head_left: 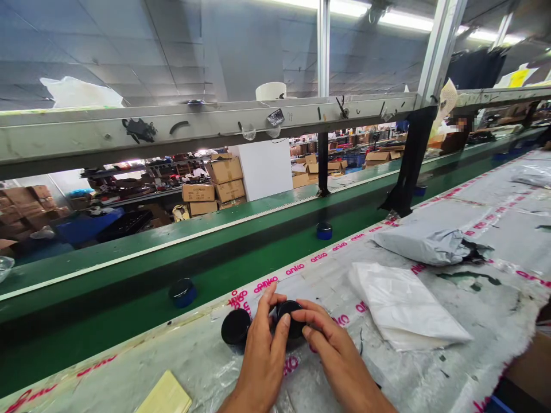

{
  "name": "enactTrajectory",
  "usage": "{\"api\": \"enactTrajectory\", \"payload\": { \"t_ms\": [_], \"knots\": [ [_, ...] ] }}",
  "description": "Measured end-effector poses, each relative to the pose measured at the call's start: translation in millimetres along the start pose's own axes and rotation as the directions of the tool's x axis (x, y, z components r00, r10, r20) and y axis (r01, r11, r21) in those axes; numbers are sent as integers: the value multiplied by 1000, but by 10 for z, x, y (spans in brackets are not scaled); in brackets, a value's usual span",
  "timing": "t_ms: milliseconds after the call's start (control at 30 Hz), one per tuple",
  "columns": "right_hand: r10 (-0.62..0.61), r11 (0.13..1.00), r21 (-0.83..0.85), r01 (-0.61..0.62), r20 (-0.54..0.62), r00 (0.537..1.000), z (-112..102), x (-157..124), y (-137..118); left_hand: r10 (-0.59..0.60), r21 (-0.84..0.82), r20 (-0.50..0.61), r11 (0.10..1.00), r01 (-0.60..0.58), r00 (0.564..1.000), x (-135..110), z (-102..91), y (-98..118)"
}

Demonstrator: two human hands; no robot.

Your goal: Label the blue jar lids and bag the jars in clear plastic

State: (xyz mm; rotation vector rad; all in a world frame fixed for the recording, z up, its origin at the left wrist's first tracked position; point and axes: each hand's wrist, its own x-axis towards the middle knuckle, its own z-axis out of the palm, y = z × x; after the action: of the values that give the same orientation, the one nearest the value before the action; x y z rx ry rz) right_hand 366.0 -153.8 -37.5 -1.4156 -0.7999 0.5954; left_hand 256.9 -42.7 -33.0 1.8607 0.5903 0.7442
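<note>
Between my two hands is a round jar with a black lid (291, 311), standing on the plastic-covered bench. My left hand (266, 341) is closed along its left side, with the thumb against the near left edge. From the right, my right hand (329, 338) grips it with thumb and fingertips at the lid's rim. My fingers cover most of the jar's sides. A second black-lidded jar (236, 327) stands just left of my left hand, apart from the one I hold.
Blue jars with black lids (183, 293) ride on the green conveyor (253, 259) beyond the bench edge. White plastic bags (407, 304) and a grey plastic packet (424, 245) lie to the right. A yellow pad (166, 394) is at front left. A metal rail (206, 123) crosses above the conveyor.
</note>
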Motion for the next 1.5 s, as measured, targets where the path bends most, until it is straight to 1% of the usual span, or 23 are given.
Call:
{"api": "enactTrajectory", "payload": {
  "t_ms": [100, 267, 367, 467, 567, 767, 900, 1033, 1133, 1233, 1300, 1367, 1433, 1467, 1500],
  "knots": [
    [5, 1000, -8, -5, -24, 1000, 10, -7, 8, 26, 13, -2, 1000, -26, 1000, 13, 15, -5],
    [27, 1000, 14, -25, -148, 989, 21, -11, 19, 51, 45, 10, 998, -51, 999, 6, 52, 36],
    [82, 993, 99, -60, -232, 969, -11, -1, 16, 66, 89, -5, 994, -65, 998, 4, 64, 65],
    [145, 978, 189, -91, -291, 946, -55, 20, 11, 49, 87, -39, 995, -45, 998, 10, 54, 63],
    [134, 980, 177, -85, -284, 949, -61, 49, -14, 29, 32, -41, 999, -28, 999, 17, 40, 42],
    [109, 994, -11, -111, -131, 985, 31, 120, -123, -16, -49, -21, 999, 15, 1000, 11, 27, 19],
    [98, 981, -152, -121, -153, 983, 61, 146, -150, -21, -31, -24, 999, 20, 1000, 5, 17, 18],
    [90, 958, -259, -123, -136, 987, 57, 169, -172, 1, 1, -24, 1000, -1, 1000, 25, 10, 32],
    [78, 965, -238, -113, -152, 985, 50, 209, -153, -1, 35, -39, 999, 2, 999, 51, 10, 44],
    [109, 985, -114, -131, -180, 978, 45, 262, -119, -6, 61, -60, 998, 10, 998, 56, 20, 68],
    [132, 991, 2, -135, -222, 966, 38, 275, -141, -9, 70, -84, 997, 15, 996, 40, 28, 122],
    [114, 991, 101, -88, -284, 952, 13, 229, -225, 18, 60, -122, 998, -11, 992, 11, 24, 238],
    [47, 991, 137, 2, -355, 934, -47, 77, -349, 83, 6, -182, 996, -84, 980, -22, 2, 429],
    [0, 990, 128, 56, -402, 916, -94, -46, -407, 119, -27, -224, 991, -128, 967, -40, -15, 549],
    [-50, 989, 102, 108, -457, 888, -151, -203, -452, 156, -58, -264, 982, -177, 952, -58, -36, 678]
  ]
}}
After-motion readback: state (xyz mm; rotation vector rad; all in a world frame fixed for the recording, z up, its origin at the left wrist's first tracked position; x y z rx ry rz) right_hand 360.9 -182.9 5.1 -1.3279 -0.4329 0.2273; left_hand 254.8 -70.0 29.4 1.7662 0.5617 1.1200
